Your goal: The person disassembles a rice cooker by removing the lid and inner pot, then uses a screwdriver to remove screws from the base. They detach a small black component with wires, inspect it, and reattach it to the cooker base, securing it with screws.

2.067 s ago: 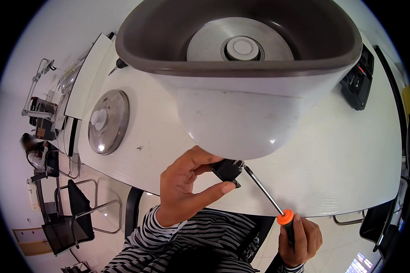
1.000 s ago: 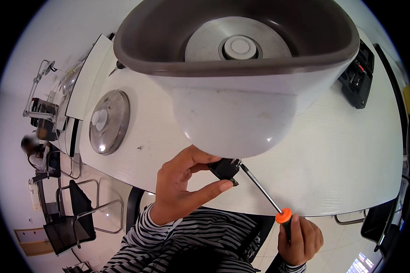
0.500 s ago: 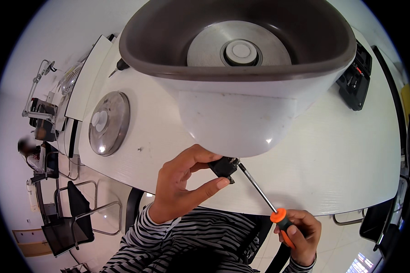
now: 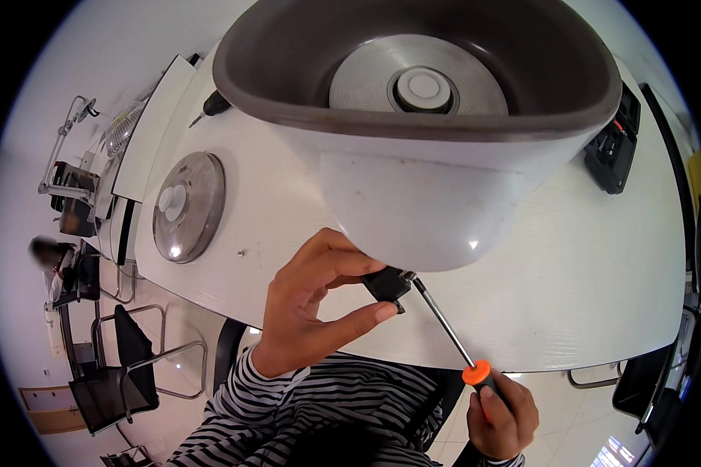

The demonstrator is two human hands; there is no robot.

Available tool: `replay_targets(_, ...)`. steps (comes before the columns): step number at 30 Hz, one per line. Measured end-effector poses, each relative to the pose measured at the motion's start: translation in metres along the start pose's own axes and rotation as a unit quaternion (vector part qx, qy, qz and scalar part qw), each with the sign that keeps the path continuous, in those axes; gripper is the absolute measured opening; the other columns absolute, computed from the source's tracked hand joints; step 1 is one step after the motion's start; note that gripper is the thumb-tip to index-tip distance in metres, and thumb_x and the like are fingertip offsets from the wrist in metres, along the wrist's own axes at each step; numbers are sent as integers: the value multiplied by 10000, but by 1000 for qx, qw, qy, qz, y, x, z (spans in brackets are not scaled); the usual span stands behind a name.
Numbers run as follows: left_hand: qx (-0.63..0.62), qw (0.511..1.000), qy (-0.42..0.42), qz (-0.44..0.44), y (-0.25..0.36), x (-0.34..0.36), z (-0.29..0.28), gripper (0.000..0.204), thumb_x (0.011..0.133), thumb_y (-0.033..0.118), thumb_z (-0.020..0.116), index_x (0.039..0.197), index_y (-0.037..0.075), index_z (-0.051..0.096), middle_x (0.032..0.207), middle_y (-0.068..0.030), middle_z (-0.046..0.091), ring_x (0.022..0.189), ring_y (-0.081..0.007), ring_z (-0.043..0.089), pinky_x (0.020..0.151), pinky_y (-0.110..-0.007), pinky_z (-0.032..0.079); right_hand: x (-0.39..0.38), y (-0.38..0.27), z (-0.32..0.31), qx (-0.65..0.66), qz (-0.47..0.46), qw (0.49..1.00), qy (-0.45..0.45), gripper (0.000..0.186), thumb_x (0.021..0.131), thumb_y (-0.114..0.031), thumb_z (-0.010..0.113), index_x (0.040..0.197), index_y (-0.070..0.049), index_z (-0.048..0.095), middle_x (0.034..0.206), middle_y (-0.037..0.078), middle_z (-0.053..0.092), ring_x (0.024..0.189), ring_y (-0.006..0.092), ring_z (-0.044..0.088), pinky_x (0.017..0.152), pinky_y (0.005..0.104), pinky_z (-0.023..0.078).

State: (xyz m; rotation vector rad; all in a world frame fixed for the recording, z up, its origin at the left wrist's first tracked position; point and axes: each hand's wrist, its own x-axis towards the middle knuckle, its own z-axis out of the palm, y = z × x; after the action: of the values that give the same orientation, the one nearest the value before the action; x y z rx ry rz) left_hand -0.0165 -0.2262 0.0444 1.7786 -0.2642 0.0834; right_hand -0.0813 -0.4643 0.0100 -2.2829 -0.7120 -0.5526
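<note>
Under the front lip of a rice cooker body (image 4: 420, 206), my left hand (image 4: 308, 300) pinches a small black part (image 4: 386, 284) between thumb and fingers. The cooker is white outside with a dark brown rim, and a round metal heating plate (image 4: 366, 89) shows inside. My right hand (image 4: 504, 416) is wrapped round the orange and dark handle of a screwdriver (image 4: 444, 321). The screwdriver's shaft slants up to the left, and its tip meets the metal end of the black part. The exact contact is too small to make out.
On the white table (image 4: 592, 272), a round metal lid (image 4: 191, 206) lies at left, with a tiny screw-like piece (image 4: 241, 252) beside it. A second screwdriver-like tool (image 4: 210, 107) lies farther back. At right is an open black tool case (image 4: 611, 156). Chairs (image 4: 132, 366) and a seated person (image 4: 53, 265) are at far left.
My right hand has shifted its hold on the screwdriver handle, its fingers now turned differently round it. My left hand still pinches the black part. The whole view has shifted slightly.
</note>
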Motion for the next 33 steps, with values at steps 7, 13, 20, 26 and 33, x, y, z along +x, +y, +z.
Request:
replay_targets(7,-18,1000,-6,-11,-3,-1,-1,305,650,-51,623,928,-36,499,871,-93,439,831,-171,535,768,-273,481,-9,0,-2,389,353,851,5,299,672,-139,637,847,33,466,672,158,558,469,138,497,390,207,385)
replay_targets(13,-28,1000,3,-15,-2,-1,0,289,658,-34,620,924,-28,509,877,-101,476,842,-178,529,753,-274,463,1,-3,-2,629,501,594,15,265,694,-125,607,879,3,467,707,229,533,436,136,474,293,175,305)
replay_targets(20,-58,998,4,-5,-5,-10,14,294,676,-49,595,963,-34,531,916,-119,497,852,-188,534,753,-274,469,14,-16,-11,659,468,586,57,252,759,-92,529,983,-1,459,807,198,535,499,143,478,368,180,361)
replay_targets(26,-163,983,64,-57,-8,-8,15,250,703,-71,560,941,-41,491,908,-109,468,848,-173,534,763,-266,484,1,-18,-15,587,436,681,41,284,783,-89,509,1035,6,421,875,233,522,519,114,446,364,149,322)
replay_targets(33,-194,977,76,-48,-13,-7,15,222,721,-72,543,930,-42,477,910,-93,452,858,-154,516,738,-239,480,-6,-19,-6,578,430,688,87,284,763,-73,518,1017,12,426,888,230,522,527,116,450,374,150,310)
